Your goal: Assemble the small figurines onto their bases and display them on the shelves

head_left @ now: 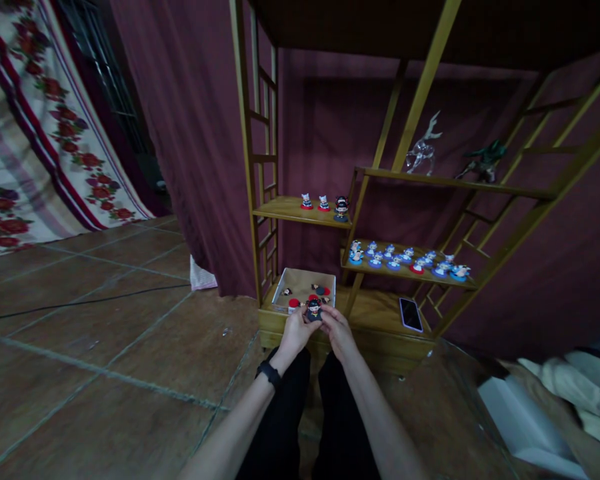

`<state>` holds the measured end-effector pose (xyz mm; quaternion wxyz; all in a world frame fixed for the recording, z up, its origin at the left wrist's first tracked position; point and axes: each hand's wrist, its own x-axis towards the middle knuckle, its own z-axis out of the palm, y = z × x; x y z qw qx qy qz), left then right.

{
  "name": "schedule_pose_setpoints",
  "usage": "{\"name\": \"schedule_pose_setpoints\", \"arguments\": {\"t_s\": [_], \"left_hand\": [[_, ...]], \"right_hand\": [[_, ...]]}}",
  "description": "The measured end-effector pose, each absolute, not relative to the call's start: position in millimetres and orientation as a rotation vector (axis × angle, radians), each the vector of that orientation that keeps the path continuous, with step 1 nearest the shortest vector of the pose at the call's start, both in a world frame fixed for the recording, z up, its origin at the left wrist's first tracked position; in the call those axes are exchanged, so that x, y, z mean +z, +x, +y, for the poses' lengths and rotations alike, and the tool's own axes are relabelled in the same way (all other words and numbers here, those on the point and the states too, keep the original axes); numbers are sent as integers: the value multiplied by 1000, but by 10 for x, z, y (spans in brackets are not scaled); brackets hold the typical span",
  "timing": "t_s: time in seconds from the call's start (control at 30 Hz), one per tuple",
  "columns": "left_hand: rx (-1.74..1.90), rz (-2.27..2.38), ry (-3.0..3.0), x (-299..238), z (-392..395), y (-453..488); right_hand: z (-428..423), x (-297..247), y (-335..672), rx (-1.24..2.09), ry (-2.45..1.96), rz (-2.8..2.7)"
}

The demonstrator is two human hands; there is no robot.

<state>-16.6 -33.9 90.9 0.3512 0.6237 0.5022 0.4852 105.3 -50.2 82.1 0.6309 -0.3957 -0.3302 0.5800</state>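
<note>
My left hand (296,331) and my right hand (338,329) meet in front of a shallow cardboard box (297,279) on the bottom board of a wooden shelf unit. Both pinch one small dark figurine (314,309) with a red part, held just above the box's near edge. Inside the box lie a few more small figurines (321,289). A black band sits on my left wrist.
Three figurines (323,203) stand on the upper left shelf, and a row of several blue-based ones (408,259) on the middle right shelf. A phone (411,314) lies on the bottom board. A glass deer (423,148) and a dark ornament (485,160) stand higher up. Tiled floor spreads left.
</note>
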Motion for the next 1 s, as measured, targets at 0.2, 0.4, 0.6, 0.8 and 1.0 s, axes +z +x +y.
{"name": "schedule_pose_setpoints", "arguments": {"t_s": [0.2, 0.4, 0.6, 0.8, 1.0], "left_hand": [[1187, 1286, 1584, 906, -258, -187], [1173, 1314, 1657, 1006, -213, -221], [1314, 1279, 1588, 1249, -72, -354], [1497, 1265, 1599, 1770, 231, -624], [1634, 1195, 1730, 2599, 679, -857]], "right_hand": [[-463, 774, 1060, 1387, -833, -694], [-402, 755, 1035, 1407, -804, -676], [-389, 667, 1136, 1423, -845, -709], [-347, 156, 1352, 1251, -1089, -810], [-379, -139, 1532, 861, -1290, -1243]]}}
